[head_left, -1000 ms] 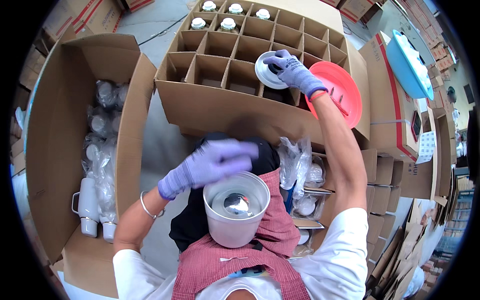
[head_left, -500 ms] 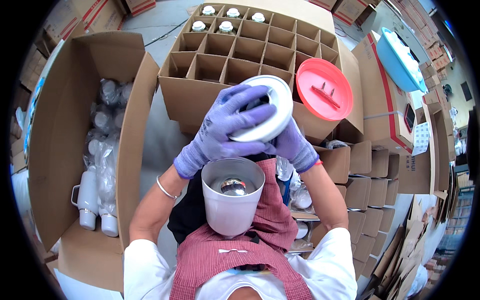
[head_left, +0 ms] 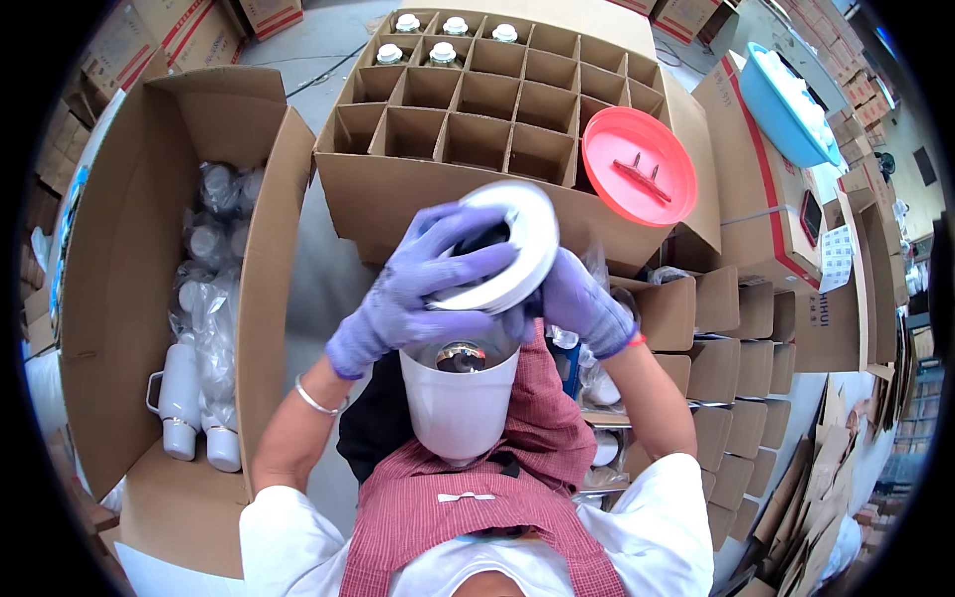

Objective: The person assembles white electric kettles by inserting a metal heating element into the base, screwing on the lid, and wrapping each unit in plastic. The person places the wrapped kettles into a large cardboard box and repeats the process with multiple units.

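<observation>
My left hand [head_left: 423,274], in a purple glove, grips a white round lid-like piece [head_left: 540,244] with its fingers spread across the dark middle. My right hand [head_left: 587,308], gloved alike, holds the piece's right side from behind; its fingertips are hidden. The piece is tilted and hangs over the mouth of a white tapered tub [head_left: 460,413]. Upright, the tub rests on my lap against a red checked apron [head_left: 552,418]. Inside it shows a shiny rounded metal thing [head_left: 462,356], partly hidden by the tub's rim.
Ahead stands a divided carton [head_left: 428,189] with several white-capped bottles [head_left: 443,54] at its far left. A red round lid [head_left: 640,164] with a spiked red strip lies on its right corner. An open carton [head_left: 269,289] with bagged white tumblers [head_left: 179,398] is left; cardboard dividers [head_left: 716,358] lie right.
Both hands and the white round piece have come slightly left and lower, so the piece now covers the far rim of the tub. The piece has tipped more steeply.
</observation>
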Demonstrator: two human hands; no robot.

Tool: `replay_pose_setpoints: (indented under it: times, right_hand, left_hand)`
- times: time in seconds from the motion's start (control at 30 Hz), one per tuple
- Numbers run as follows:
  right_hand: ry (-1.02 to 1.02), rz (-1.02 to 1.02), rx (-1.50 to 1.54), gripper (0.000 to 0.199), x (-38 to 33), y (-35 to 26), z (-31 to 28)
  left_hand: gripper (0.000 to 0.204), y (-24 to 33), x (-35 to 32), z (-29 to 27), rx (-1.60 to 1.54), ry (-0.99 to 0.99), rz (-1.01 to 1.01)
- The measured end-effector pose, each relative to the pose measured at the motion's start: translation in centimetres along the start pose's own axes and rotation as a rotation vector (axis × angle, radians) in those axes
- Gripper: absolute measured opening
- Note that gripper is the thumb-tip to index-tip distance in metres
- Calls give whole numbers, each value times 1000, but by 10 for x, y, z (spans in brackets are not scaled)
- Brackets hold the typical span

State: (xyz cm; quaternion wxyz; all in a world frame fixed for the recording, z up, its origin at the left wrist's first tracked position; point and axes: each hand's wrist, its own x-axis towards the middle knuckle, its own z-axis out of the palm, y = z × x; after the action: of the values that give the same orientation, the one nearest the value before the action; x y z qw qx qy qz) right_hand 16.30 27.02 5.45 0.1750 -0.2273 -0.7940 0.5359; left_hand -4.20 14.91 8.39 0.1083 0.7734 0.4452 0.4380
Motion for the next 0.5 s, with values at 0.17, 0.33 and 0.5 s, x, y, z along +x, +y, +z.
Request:
replay_pose_setpoints:
  times: [0.17, 0.33, 0.5]
  right_hand:
    - [213, 429, 400, 27, -13, 5, -11]
    - [87, -21, 216, 29, -2, -14, 41]
    - [-123, -191, 56, 42, -3, 2, 69]
  left_hand:
    - [59, -4, -55, -14, -266, -362, -222]
    - [57, -1, -56, -1, -376, -415, -218]
    - [52, 25, -69, 2, -85, -432, -116]
